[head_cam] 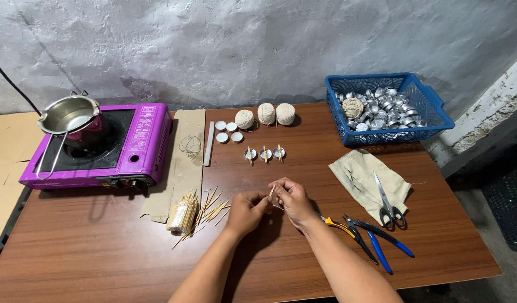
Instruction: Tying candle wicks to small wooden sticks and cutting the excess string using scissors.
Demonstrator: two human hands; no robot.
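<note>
Wooden table (pixel 101 247) | left hand (pixel 246 212) and right hand (pixel 292 199) pinching, apparently, one small stick (pixel 272 191)

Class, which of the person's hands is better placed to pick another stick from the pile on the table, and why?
Left. The left hand lies nearer the pile of sticks; the right hand sits farther from it, toward the pliers.

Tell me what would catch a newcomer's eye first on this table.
Probably the bright purple portable stove at the far left, with a steel pouring pot on its burner. Next, the blue plastic basket of small metal cups at the far right corner. In the middle, the left hand and right hand pinch a thin wooden stick together, with a heap of wooden sticks just to their left.
</note>
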